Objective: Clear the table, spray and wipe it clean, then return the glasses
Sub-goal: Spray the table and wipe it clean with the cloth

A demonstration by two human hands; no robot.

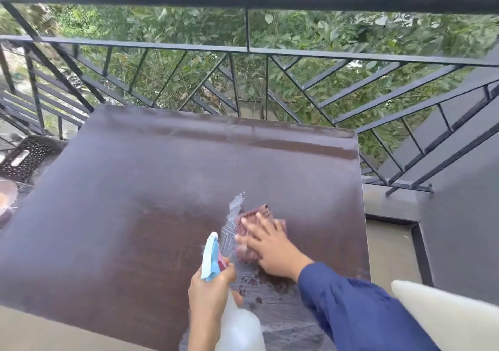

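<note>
**Table of dark brown polished wood (140,188) under a wiping cloth**

The table is set against a black metal balcony railing (243,49), behind which green foliage is seen. A reddish-pink checked cloth (258,212) is pressed flat onto the near right part of the tabletop by the right hand (270,246). Its fingers are spread out straight over the fabric, not curled round it. Wet streaks and droplets (235,210) are seen on the wood just left of the cloth and nearer the camera. A translucent white plastic spray bottle with a light blue nozzle head and pink trigger (239,323) is gripped at the neck by the left hand (209,294), with the fingers wrapped round it below the head. The bottle is held over the near part of the table, nozzle pointed away. A dark blue sleeve (351,313) is worn on the right arm. A black perforated plastic crate (25,159) is seen beside the table's left edge.
</note>
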